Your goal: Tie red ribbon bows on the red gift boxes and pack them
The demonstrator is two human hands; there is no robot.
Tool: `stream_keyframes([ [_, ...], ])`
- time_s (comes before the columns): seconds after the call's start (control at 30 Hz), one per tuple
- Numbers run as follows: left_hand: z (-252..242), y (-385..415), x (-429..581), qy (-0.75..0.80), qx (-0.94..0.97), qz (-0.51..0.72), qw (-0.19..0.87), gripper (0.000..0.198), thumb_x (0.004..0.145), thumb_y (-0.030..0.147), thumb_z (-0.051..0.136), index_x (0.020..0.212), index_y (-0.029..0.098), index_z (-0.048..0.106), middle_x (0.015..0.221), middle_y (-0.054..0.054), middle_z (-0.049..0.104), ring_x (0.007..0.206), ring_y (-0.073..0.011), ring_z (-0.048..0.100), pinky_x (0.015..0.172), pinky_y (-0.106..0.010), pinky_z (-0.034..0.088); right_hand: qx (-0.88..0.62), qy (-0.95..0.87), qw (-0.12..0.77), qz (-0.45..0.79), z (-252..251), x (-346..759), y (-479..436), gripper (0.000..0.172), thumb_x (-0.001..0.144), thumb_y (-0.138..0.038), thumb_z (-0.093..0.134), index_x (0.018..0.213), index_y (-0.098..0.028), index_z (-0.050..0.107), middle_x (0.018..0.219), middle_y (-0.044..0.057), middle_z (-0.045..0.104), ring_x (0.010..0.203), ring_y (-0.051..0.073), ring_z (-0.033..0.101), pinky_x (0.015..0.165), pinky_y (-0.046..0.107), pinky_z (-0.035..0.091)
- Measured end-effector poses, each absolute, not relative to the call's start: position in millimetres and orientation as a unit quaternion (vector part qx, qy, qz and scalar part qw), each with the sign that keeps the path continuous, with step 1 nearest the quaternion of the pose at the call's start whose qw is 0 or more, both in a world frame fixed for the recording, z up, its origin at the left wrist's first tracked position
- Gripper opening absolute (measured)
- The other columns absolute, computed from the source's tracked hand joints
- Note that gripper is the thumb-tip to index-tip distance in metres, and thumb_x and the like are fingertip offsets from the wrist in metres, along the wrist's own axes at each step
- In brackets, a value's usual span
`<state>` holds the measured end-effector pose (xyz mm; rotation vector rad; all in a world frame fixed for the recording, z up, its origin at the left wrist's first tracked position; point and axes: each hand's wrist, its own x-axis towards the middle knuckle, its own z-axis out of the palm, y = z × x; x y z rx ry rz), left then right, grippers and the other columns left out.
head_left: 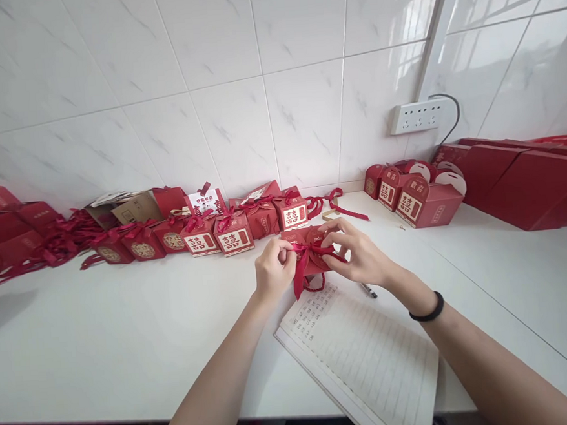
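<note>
A small red gift box stands on the white table, with a dark red ribbon in a bow on its top. My left hand is closed, pinching a loop of the ribbon at the box's left side. On the right, my right hand has its thumb and fingers curled on the other side of the bow, holding the ribbon. One ribbon tail hangs down the box's front. A twisted red cord lies just below the box, above a notebook with handwritten numbers.
Tied red boxes line the wall at left, beside a heap of ribbons. Loose ribbon lies behind my right hand. Handled boxes and large red bags stand at right, below a socket strip. A pen touches the notebook's top.
</note>
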<state>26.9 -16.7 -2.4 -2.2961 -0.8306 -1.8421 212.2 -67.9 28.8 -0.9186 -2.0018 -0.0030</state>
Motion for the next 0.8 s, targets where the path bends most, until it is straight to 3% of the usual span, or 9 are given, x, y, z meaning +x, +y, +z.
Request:
stream_keyframes([
  [0.1, -2.3, -16.3, 27.0, -0.271, -0.753, -0.598, 0.044, 0.015, 0.074, 0.005, 0.049, 0.071, 0.019, 0.047, 0.054, 0.008, 0.033, 0.046, -0.0056, 0.037, 0.047, -0.017, 0.034, -0.375, -0.806, 0.457, 0.016, 30.7, 215.2, -65.7, 0.012, 0.085, -0.026, 0.055, 0.076, -0.019, 0.058, 0.099, 0.009, 0.056, 0.095, 0.023, 0.056, 0.081, 0.039, 0.050],
  [0.27, -2.3, -15.1, 27.2, -0.267, -0.754, -0.598, 0.044, 0.015, 0.074, 0.005, 0.049, 0.070, 0.019, 0.047, 0.054, 0.008, 0.033, 0.045, -0.0054, 0.036, 0.047, -0.016, 0.035, -0.415, -0.779, 0.469, 0.026, 27.4, 217.1, -60.4, 0.023, 0.091, -0.030, 0.048, 0.073, -0.019, 0.059, 0.090, 0.007, 0.057, 0.081, 0.019, 0.057, 0.074, 0.034, 0.049],
  [0.47, -1.1, -16.4, 27.1, -0.267, -0.753, -0.600, 0.043, 0.014, 0.074, 0.006, 0.049, 0.069, 0.019, 0.047, 0.053, 0.008, 0.033, 0.044, -0.0056, 0.036, 0.047, -0.017, 0.034, -0.468, -0.760, 0.446, 0.068, 30.7, 215.8, -62.4, 0.032, 0.091, -0.042, 0.045, 0.070, -0.019, 0.052, 0.077, 0.005, 0.054, 0.066, 0.016, 0.051, 0.061, 0.029, 0.045],
  [0.67, -2.0, -16.7, 27.0, -0.268, -0.757, -0.594, 0.039, 0.014, 0.073, 0.006, 0.049, 0.069, 0.019, 0.048, 0.053, 0.008, 0.035, 0.045, -0.0058, 0.036, 0.047, -0.017, 0.035, -0.482, -0.750, 0.440, 0.104, 32.3, 211.5, -63.0, 0.047, 0.091, -0.051, 0.036, 0.057, -0.020, 0.034, 0.059, 0.000, 0.043, 0.055, 0.013, 0.042, 0.055, 0.027, 0.037],
  [0.8, -2.6, -16.3, 26.6, -0.259, -0.760, -0.595, 0.036, 0.015, 0.072, 0.005, 0.049, 0.071, 0.019, 0.048, 0.054, 0.008, 0.035, 0.045, -0.0057, 0.036, 0.048, -0.017, 0.034, -0.492, -0.738, 0.442, 0.135, 34.5, 211.7, -64.9, 0.047, 0.088, -0.054, 0.040, 0.057, -0.019, 0.038, 0.060, 0.000, 0.044, 0.056, 0.013, 0.042, 0.055, 0.027, 0.036],
])
